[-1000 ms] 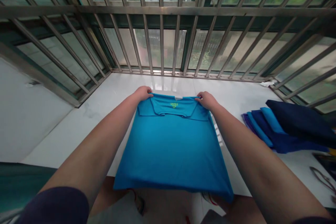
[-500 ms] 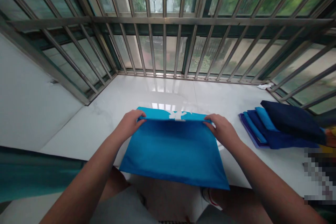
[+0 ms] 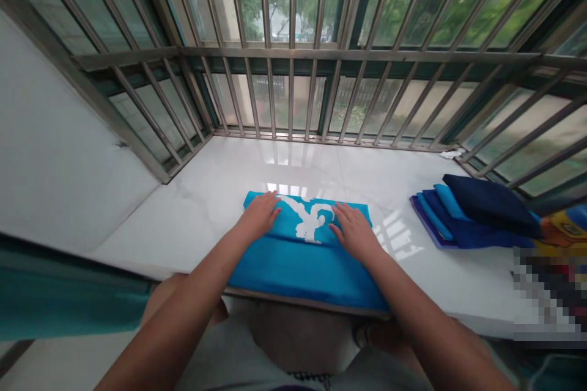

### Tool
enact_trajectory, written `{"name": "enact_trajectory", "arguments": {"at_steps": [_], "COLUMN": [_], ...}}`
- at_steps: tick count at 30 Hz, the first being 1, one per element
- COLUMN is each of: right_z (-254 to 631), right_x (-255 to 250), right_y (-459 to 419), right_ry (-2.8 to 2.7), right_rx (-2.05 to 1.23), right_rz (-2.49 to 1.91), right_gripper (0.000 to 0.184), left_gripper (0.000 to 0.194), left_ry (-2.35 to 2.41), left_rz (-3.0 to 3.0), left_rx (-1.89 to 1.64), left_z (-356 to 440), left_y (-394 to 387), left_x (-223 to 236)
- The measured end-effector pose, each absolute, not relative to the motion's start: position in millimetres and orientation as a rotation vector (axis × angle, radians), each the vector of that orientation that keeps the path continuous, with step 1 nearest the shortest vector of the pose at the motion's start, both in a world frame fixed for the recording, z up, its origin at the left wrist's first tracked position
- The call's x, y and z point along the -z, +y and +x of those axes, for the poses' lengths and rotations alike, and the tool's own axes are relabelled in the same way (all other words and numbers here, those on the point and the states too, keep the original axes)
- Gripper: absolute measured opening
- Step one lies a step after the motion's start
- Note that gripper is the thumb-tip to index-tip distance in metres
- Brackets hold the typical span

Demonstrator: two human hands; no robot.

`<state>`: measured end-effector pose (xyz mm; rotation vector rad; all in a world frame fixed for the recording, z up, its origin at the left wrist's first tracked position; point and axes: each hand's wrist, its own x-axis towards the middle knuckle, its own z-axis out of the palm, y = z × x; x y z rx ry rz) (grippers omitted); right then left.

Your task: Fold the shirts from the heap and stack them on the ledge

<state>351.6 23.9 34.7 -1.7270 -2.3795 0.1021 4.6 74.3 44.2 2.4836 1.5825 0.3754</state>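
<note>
A turquoise-blue cloth garment, folded into a flat bundle, lies at the near edge of a white marble ledge. A white print shows on its upper face. My left hand rests flat on the far left part of the bundle, fingers spread and nothing gripped. My right hand lies flat on the far right part, also gripping nothing. Both palms press on the cloth to either side of the print.
Steel window bars rise along the ledge's far side. At the right sits a stack of folded blue and navy clothes, with a yellow-and-blue printed item beyond it. A white wall stands left.
The garment's far edge has come down onto the bundle, turning the white print upward. My hands have gone from pinching that edge to lying flat on the cloth.
</note>
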Motion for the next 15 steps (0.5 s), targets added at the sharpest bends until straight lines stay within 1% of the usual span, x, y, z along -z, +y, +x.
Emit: {"name": "enact_trajectory", "arguments": {"at_steps": [4,8,11,13,15], "right_z": [336,373,418,448,471], "right_x": [-17,-6,-5,-8,-12], "right_y": [49,57,53,45,33], "right_ry": [-2.363,-2.246,-2.032,-1.851,-1.671], "right_rx": [-0.214,-0.194,-0.095,-0.022,-0.006], "right_rz": [-1.975,-2.146,-2.228,-2.207,-2.165], "right_gripper": [0.071,0.071,0.068,0.066,0.063], "left_gripper": [0.061,0.065,0.054,0.047,0.044], "left_ry": [1.681,1.758,1.787,1.843,1.938], "left_rz": [2.448,2.4,2.365,2.246,2.003], "left_rx": [-0.246,-0.301,-0.563,-0.859,-1.174], "left_z": [35,29,18,10,-1], "left_y": [85,72,62,58,57], "left_x": [-22,-3,-3,-8,-13]}}
